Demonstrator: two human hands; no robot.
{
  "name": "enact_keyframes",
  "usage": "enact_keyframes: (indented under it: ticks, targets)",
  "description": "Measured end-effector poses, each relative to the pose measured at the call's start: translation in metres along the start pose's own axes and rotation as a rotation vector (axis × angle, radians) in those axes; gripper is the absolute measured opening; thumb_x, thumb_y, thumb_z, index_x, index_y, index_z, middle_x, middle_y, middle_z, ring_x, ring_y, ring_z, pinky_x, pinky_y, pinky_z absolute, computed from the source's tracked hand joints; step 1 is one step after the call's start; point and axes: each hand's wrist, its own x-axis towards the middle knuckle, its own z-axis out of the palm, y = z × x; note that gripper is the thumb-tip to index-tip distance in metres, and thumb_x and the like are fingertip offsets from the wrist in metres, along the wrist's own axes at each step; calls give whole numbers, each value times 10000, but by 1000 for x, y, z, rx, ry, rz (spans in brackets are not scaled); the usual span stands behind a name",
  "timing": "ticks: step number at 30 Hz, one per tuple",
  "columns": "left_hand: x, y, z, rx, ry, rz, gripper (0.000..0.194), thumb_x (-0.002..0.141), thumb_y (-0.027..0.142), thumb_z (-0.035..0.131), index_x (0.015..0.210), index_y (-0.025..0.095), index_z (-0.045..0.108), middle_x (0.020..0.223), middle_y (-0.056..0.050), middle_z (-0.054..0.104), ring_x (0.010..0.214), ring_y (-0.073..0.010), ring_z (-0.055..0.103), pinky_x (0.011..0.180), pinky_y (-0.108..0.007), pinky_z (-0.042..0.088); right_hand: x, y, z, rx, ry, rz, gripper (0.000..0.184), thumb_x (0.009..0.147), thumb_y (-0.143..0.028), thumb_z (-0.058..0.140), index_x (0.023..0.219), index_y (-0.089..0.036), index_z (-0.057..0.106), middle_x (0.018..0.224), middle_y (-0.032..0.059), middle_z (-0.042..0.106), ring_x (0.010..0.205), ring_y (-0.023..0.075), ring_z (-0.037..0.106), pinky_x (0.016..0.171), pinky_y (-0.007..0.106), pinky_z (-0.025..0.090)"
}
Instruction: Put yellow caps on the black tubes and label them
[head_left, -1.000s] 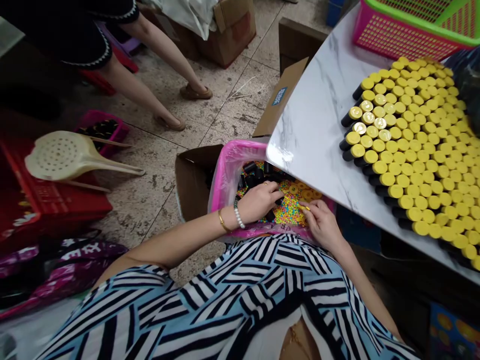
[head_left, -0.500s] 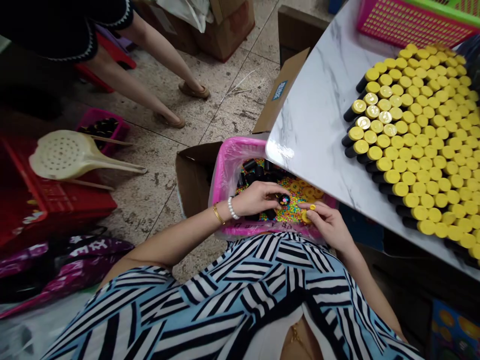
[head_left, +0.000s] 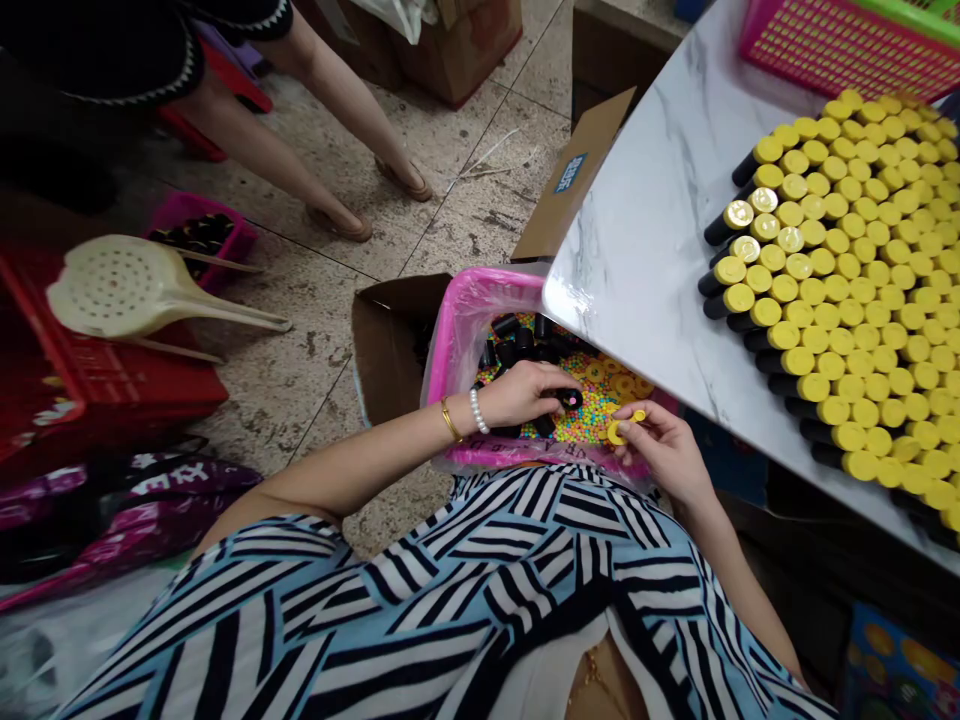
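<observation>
Over the pink basin (head_left: 448,330) my left hand (head_left: 521,395) grips a small black bottle (head_left: 571,398), its open mouth turned to the right. A pink bead shows in that mouth. My right hand (head_left: 664,440) pinches a yellow cap (head_left: 616,432) between thumb and fingers, a little right of the bottle and apart from it. A smaller yellow piece sticks up by the fingers. Below both hands, colourful beads (head_left: 592,400) fill the plastic-lined basin, with loose black bottles (head_left: 525,345) at its back left and yellow caps (head_left: 622,385) at its right.
A white marbled table (head_left: 637,200) overhangs the basin's right side. Many yellow-capped black bottles (head_left: 847,300) stand on it, before a pink basket (head_left: 847,50). At left are a red crate (head_left: 135,400) and a cream strainer (head_left: 112,285). Another person's legs (head_left: 337,110) stand beyond.
The bottle in my left hand has tipped, so its mouth faces less toward me. My right hand has turned the yellow cap and drawn slightly to the right. The whole view has shifted slightly.
</observation>
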Motion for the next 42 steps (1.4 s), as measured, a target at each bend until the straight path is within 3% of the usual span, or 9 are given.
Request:
enact_keyframes:
  ticks: [9,13,24,28,34,40,42]
  targets:
    - [11,13,18,632,-115,-24,211,975,159,535,1075,104,712,973,-142,655,957,-250,582,819,-362,469,2,5,-2,-18,39,-1,316,840,-452,769,1000,-194,682,664,-16,664,517,108,595,511,225,500]
    - [18,18,28,666,-142,19,194,984,161,519,983,94,702,959,-144,632,933,-252,576,794,-363,462,1,5,-1,-33,25,-13,290,860,-438,755,1004,-194,689,666,-16,661,519,101,584,518,215,490]
    - [19,17,37,592,-166,-1,175,987,152,503,996,106,672,997,-123,636,849,-200,615,784,-336,496,0,6,-5,-29,23,-15,275,855,-436,757,991,-205,699,718,-13,664,521,98,567,510,225,483]
    - [18,17,32,452,-161,-82,179,936,164,602,1094,122,676,1067,-110,647,915,-213,647,809,-321,528,-1,6,-6,-25,29,-20,257,866,-429,748,990,-209,699,700,-14,654,530,102,566,517,224,485]
    - [9,7,8,99,-16,-144,341,836,79,675,1171,143,676,1104,-78,681,1025,-191,663,947,-290,519,-1,9,-10,-25,49,-8,253,864,-422,755,985,-208,697,644,-22,639,523,108,579,517,222,490]
    - [5,5,3,-374,-9,-207,350,840,182,734,1185,147,684,979,-30,741,832,-138,681,783,-231,521,0,5,-4,21,29,-5,252,861,-413,766,983,-204,696,650,-21,654,514,103,586,522,222,500]
    - [4,13,1,-435,-9,-199,360,841,204,745,1191,143,690,944,-27,745,787,-131,672,751,-227,516,-2,0,-1,49,16,0,243,858,-395,776,993,-209,699,661,-14,673,522,112,611,534,230,525]
